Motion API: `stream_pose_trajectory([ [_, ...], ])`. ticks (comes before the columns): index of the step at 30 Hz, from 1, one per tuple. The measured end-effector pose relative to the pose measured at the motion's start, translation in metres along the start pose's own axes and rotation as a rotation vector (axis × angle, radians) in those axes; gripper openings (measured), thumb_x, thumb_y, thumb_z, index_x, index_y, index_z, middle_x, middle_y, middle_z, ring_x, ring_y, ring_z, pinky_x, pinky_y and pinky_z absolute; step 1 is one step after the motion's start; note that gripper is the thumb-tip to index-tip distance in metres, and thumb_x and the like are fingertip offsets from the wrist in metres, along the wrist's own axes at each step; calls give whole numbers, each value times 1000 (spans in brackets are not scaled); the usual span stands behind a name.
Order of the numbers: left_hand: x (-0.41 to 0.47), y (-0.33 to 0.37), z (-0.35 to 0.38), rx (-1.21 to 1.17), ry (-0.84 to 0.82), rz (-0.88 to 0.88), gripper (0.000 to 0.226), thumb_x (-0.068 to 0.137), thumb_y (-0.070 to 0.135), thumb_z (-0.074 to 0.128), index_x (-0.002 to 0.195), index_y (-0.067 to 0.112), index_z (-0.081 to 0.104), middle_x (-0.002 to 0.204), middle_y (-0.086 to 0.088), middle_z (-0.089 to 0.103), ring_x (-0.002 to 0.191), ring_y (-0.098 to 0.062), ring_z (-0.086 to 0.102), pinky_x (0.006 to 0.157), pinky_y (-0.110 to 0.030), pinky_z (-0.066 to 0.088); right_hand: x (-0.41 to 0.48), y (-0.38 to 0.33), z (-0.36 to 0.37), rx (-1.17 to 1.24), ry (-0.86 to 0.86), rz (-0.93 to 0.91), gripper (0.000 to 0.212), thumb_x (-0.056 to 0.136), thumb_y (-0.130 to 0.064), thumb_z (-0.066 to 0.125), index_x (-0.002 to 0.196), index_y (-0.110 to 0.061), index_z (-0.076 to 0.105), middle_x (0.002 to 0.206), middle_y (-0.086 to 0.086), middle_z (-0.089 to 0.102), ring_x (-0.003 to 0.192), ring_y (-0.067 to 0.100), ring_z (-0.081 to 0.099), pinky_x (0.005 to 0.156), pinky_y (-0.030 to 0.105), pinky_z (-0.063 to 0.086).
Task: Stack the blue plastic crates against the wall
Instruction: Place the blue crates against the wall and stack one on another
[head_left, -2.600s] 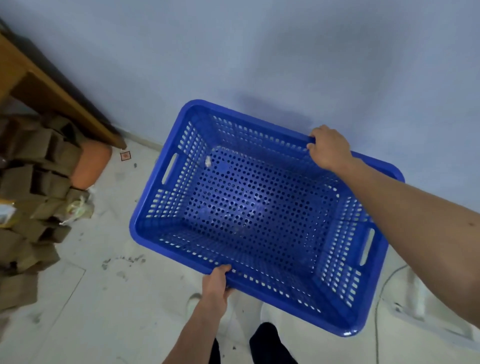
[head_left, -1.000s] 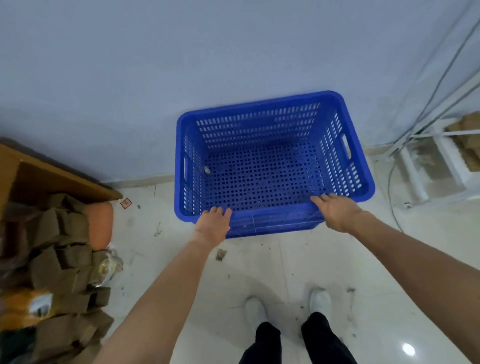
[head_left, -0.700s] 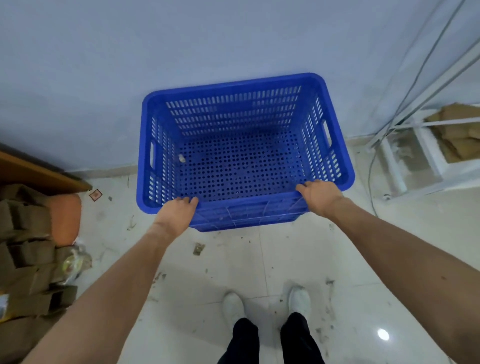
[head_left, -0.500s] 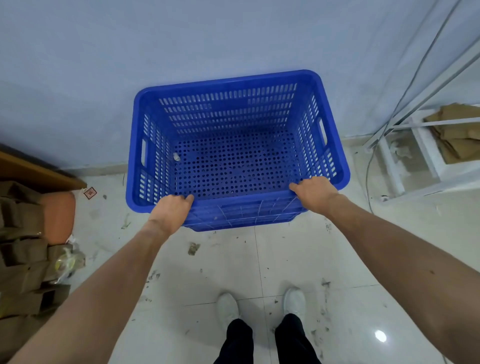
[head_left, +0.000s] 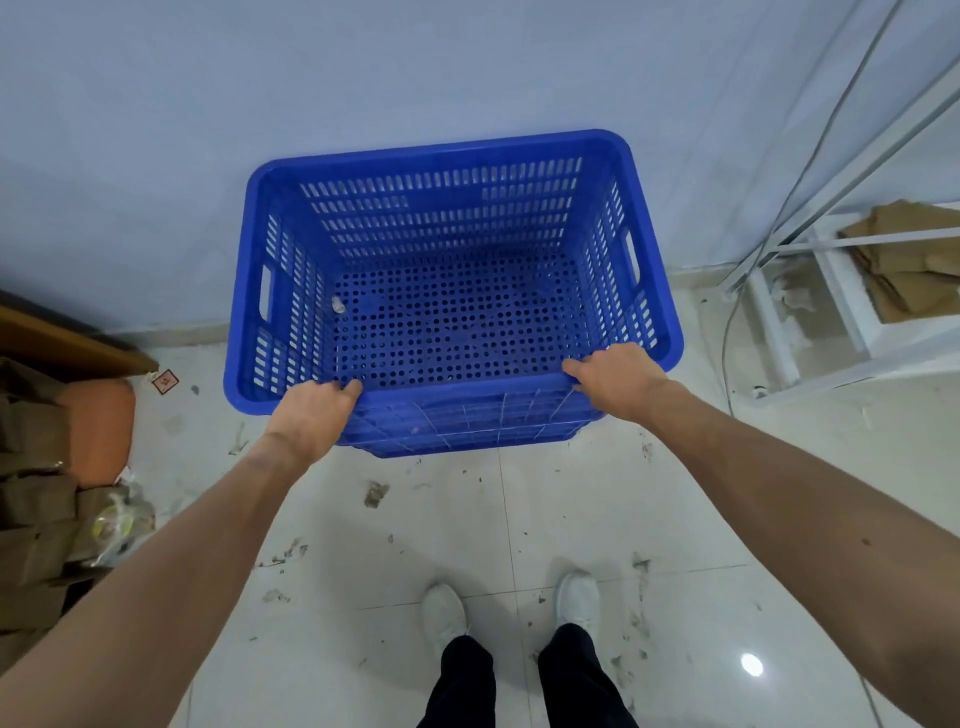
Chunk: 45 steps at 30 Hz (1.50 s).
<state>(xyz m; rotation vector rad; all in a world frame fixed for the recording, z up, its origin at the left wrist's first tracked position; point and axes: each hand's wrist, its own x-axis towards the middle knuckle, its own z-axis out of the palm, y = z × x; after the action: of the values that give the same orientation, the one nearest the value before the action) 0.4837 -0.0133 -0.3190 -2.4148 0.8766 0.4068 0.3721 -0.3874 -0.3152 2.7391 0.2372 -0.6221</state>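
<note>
A blue perforated plastic crate (head_left: 447, 156) sits with its far long side against the pale wall, open side up and empty apart from a small white scrap near its left wall. Ribbed blue plastic shows below its near rim; I cannot tell whether that is a second crate underneath. My left hand (head_left: 311, 415) grips the near rim at its left part. My right hand (head_left: 618, 382) grips the same rim at its right part. My arms reach forward from the bottom corners.
A white metal rack (head_left: 831, 291) with brown cardboard and a hanging cable stands at the right. At the left are a wooden table edge (head_left: 67, 343), an orange object (head_left: 98, 426) and stacked brown cartons (head_left: 31, 499). The white tiled floor is littered with scraps; my shoes (head_left: 509, 608) stand behind the crate.
The crate came down from a tilted carry, both hands shifted to its near rim, and it moved up against the wall. In the last half second it has hardly moved.
</note>
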Motion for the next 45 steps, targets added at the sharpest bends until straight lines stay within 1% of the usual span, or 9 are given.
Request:
stream_pose_trajectory([
  [5,1,6,-3,-1,25,54,46,89,9,54,131,17,39,94,0,64,76,-25,67,63,-36,55,-1,14,7,13,18,10,32,104,-39,34,129,-22,44,92,3,68,71,24,60,58,33,42],
  [14,3,4,-6,-39,38,-10,43,91,13,55,131,19,42,91,0,66,76,-25,67,63,-35,53,3,23,6,81,-33,-7,40,102,-50,35,122,-22,53,92,5,68,81,26,64,62,34,43],
  [18,2,7,-5,-46,39,-17,40,89,13,56,127,19,45,95,1,67,78,-26,68,60,-36,50,3,28,2,54,-62,-10,43,102,-52,34,124,-21,53,93,5,67,74,25,56,64,35,41],
  [23,1,11,-7,-64,50,-22,44,88,11,55,130,20,45,99,1,67,81,-26,68,66,-36,53,0,21,7,34,-59,3,45,102,-50,31,129,-19,50,96,6,69,84,28,65,66,35,44],
  [28,-3,9,-10,-75,68,-38,46,88,12,56,132,19,45,104,1,67,81,-27,69,64,-37,55,4,26,0,-31,-52,-20,44,103,-49,30,125,-18,50,89,5,67,76,26,62,61,35,42],
  [31,-1,14,-5,-49,46,-36,47,87,9,54,132,19,43,100,0,66,82,-26,68,62,-36,53,2,21,6,-35,-45,-3,48,103,-49,27,137,-20,42,91,5,67,76,26,61,61,34,40],
  [38,0,17,-8,-88,6,-71,45,87,8,55,129,19,46,98,0,66,85,-26,68,67,-37,55,1,19,19,63,-55,56,51,103,-50,25,145,-22,32,101,4,69,87,27,67,65,37,48],
  [41,-4,20,-9,-145,25,-101,40,89,10,56,127,20,50,101,-2,67,94,-27,65,72,-39,55,-2,17,22,113,-44,57,49,104,-48,26,144,-22,33,105,4,67,89,27,66,64,37,45],
  [45,1,21,-12,-331,-39,-122,41,95,30,55,134,19,48,121,-5,62,111,-29,58,87,-43,52,-1,18,23,202,-63,94,43,103,-47,29,134,-19,41,103,4,65,92,26,62,68,39,45],
])
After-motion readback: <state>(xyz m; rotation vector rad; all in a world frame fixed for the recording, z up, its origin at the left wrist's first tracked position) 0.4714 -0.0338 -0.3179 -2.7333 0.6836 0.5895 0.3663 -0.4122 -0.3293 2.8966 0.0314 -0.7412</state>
